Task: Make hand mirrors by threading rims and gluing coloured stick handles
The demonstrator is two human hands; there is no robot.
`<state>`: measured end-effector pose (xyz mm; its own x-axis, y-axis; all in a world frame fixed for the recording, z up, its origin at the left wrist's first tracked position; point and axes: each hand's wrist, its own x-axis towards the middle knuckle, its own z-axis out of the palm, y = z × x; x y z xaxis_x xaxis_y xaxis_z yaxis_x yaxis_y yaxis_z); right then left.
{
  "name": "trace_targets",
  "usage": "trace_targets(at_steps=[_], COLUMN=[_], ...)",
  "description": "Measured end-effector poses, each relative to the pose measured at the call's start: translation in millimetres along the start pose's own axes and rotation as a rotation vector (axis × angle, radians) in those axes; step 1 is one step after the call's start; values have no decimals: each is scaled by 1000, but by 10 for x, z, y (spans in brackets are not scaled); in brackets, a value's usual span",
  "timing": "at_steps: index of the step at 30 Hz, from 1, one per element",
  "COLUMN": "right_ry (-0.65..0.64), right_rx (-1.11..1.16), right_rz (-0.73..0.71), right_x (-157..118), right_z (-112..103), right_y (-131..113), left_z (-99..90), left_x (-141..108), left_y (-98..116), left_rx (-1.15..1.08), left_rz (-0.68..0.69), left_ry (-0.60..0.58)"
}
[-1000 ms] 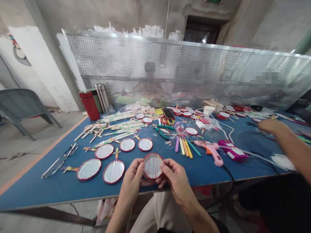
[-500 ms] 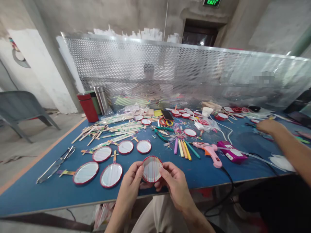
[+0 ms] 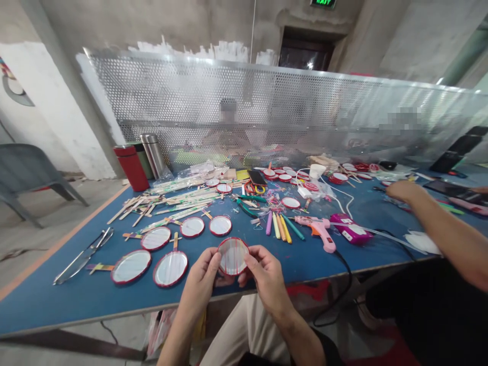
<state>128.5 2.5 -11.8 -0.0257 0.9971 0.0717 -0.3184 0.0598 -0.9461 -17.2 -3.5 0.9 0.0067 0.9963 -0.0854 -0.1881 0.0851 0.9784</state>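
Note:
Between my two hands is a round red-rimmed disc (image 3: 233,256) with a greyish face crossed by thin red lines. My left hand (image 3: 208,272) grips its left edge, thumb on the rim. My right hand (image 3: 265,272) pinches the right edge; fingers of both hands curl partly out of sight behind it. To the left lie several red-rimmed white discs with stick handles, the nearest being a large one (image 3: 171,269) with its handle pointing away. Coloured glue sticks (image 3: 281,227) and a pink glue gun (image 3: 318,229) lie beyond my right hand.
The blue table (image 3: 87,300) also bears wooden sticks (image 3: 133,209), glasses (image 3: 84,255), a red bottle (image 3: 131,169), green pliers (image 3: 247,207) and a purple box (image 3: 349,229). Another person's arm (image 3: 430,218) reaches in from the right. A perforated metal screen (image 3: 267,107) stands behind.
The camera view has shifted slightly, so the table's things appear further left. Both hands still hold the disc, which looks tilted a little differently. More of the table's right side shows.

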Motion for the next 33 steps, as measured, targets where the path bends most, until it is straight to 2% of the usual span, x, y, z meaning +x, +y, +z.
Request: trace_targets(at_steps=[8,14,20,33], right_ry=[-24,-22,-17,45], right_rx=[32,41,63,145], right_rz=[0,11,7,13], right_x=[0,11,-9,-3], right_z=[14,10,21,9], right_y=[-39,-35,-58,-43], left_z=[46,15,25,-74], left_x=[-33,17,1,67], left_y=[56,-19,26,29], left_rx=[51,17,42,-2], left_rz=[58,37,56,-85], left_ry=[42,5,-3,-202])
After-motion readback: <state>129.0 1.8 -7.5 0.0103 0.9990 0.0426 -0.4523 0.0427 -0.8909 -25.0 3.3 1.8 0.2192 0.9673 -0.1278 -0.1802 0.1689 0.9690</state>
